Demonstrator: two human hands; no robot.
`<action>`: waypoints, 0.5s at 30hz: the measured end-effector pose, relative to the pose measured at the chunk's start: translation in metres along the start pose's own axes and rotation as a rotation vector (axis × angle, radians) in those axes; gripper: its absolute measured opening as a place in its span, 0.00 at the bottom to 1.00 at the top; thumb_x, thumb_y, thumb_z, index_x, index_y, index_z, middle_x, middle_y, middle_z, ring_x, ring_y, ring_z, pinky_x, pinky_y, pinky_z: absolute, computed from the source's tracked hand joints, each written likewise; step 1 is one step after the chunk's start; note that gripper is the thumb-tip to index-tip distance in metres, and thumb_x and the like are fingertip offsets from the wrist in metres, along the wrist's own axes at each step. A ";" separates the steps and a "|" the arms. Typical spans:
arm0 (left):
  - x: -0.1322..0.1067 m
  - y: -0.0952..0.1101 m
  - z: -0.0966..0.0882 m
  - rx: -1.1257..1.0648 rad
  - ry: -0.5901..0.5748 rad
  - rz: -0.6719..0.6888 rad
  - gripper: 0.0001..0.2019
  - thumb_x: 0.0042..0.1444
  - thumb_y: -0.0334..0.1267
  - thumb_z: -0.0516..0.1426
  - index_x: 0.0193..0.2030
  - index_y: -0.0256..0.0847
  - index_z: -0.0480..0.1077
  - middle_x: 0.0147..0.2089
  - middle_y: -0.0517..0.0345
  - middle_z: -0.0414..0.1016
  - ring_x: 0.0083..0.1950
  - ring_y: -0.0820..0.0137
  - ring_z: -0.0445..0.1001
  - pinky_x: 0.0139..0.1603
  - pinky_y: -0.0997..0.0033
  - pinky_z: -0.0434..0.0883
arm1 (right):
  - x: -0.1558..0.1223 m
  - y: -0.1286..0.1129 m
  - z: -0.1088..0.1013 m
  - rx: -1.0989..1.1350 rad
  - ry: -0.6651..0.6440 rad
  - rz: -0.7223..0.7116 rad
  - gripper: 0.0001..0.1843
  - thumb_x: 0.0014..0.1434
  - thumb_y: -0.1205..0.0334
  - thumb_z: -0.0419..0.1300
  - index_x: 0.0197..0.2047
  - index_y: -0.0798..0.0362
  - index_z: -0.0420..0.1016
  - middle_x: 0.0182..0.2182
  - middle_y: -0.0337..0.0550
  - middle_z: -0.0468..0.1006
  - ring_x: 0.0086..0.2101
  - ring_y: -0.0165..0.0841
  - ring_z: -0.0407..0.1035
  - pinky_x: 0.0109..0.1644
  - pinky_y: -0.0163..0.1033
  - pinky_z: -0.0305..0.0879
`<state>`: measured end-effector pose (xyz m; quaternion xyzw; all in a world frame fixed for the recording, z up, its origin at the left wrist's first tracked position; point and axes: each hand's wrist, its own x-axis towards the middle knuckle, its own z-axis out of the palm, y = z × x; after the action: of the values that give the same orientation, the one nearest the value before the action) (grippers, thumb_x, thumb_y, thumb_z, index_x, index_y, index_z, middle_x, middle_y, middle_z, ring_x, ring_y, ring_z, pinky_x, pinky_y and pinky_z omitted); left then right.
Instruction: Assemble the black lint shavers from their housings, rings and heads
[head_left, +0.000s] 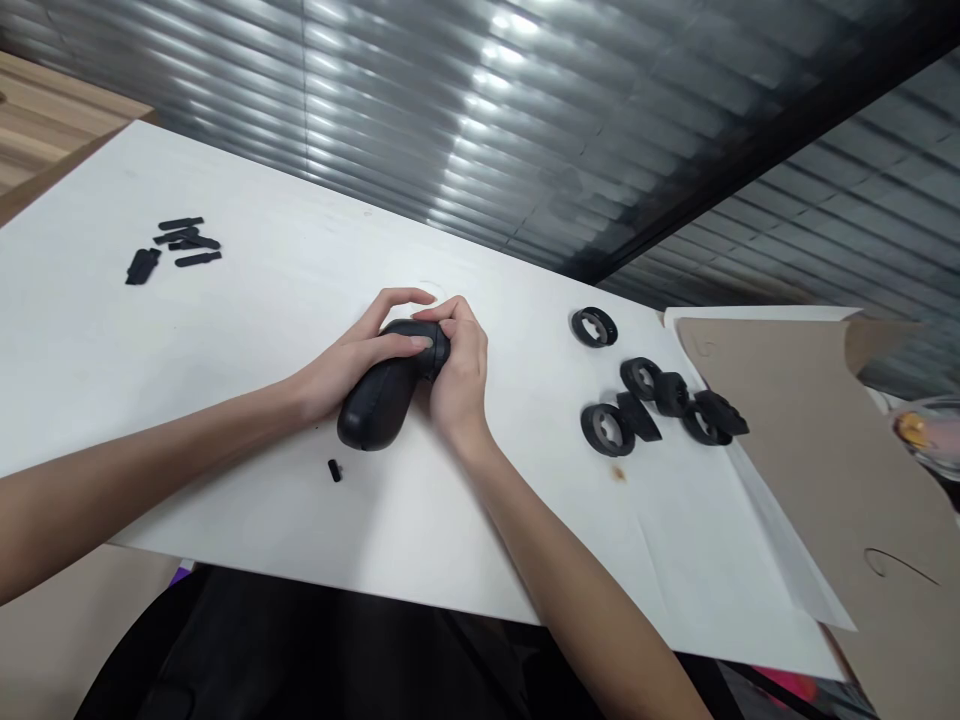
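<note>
A black, smooth-shelled device with a thick, rounded handle (377, 405) is held just above the white table (247, 330). My left hand (367, 350) wraps over its top left, thumb lying along the upper side. Around the device's narrower far end, my right hand (463, 365) is closed, with its fingertips meeting the left ones there. What the fingers press on at that end is partly hidden. Below the handle lies a small black piece (335, 470), touched by neither hand.
Several flat black strips (187, 240) lie at the far left. On the right are black rings (594, 327) and other dark round parts (671, 394), beside a brown cardboard sheet (810, 430). A corrugated metal wall (390, 110) stands behind the table.
</note>
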<state>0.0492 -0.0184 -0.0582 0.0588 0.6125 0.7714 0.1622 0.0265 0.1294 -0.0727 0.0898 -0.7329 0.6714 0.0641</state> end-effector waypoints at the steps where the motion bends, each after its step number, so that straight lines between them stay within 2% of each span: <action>1: 0.000 0.002 0.001 -0.034 0.006 -0.035 0.23 0.62 0.43 0.61 0.63 0.54 0.65 0.46 0.60 0.77 0.45 0.60 0.79 0.43 0.62 0.76 | -0.001 0.000 0.001 0.001 0.024 0.004 0.15 0.69 0.59 0.48 0.32 0.46 0.70 0.31 0.39 0.72 0.36 0.38 0.68 0.41 0.41 0.67; 4: -0.001 0.007 0.002 -0.125 0.002 -0.100 0.24 0.61 0.41 0.62 0.62 0.54 0.61 0.38 0.64 0.74 0.34 0.66 0.77 0.34 0.67 0.74 | -0.005 -0.004 0.003 -0.026 0.064 0.002 0.14 0.69 0.59 0.48 0.33 0.46 0.68 0.30 0.39 0.69 0.33 0.37 0.66 0.38 0.41 0.64; 8: -0.002 0.010 0.002 -0.212 -0.016 -0.144 0.25 0.62 0.42 0.62 0.63 0.53 0.59 0.36 0.65 0.74 0.26 0.71 0.74 0.26 0.73 0.72 | -0.007 -0.008 0.003 -0.103 0.075 -0.059 0.12 0.68 0.62 0.47 0.34 0.47 0.66 0.29 0.37 0.68 0.31 0.35 0.64 0.35 0.41 0.60; 12: -0.002 0.009 -0.001 -0.252 -0.060 -0.191 0.28 0.64 0.47 0.61 0.68 0.57 0.56 0.35 0.65 0.75 0.20 0.69 0.73 0.17 0.72 0.70 | -0.006 -0.007 0.001 -0.195 0.059 -0.187 0.10 0.67 0.63 0.47 0.35 0.47 0.66 0.29 0.37 0.69 0.30 0.35 0.64 0.35 0.42 0.60; 15: -0.002 0.007 -0.002 -0.291 -0.087 -0.204 0.31 0.64 0.48 0.62 0.70 0.58 0.56 0.35 0.64 0.76 0.19 0.67 0.73 0.14 0.72 0.69 | -0.006 -0.003 0.001 -0.211 0.049 -0.260 0.09 0.67 0.62 0.47 0.37 0.47 0.66 0.31 0.38 0.72 0.34 0.37 0.68 0.38 0.43 0.63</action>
<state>0.0488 -0.0224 -0.0513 0.0056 0.4898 0.8281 0.2727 0.0327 0.1288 -0.0715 0.1600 -0.7796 0.5789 0.1774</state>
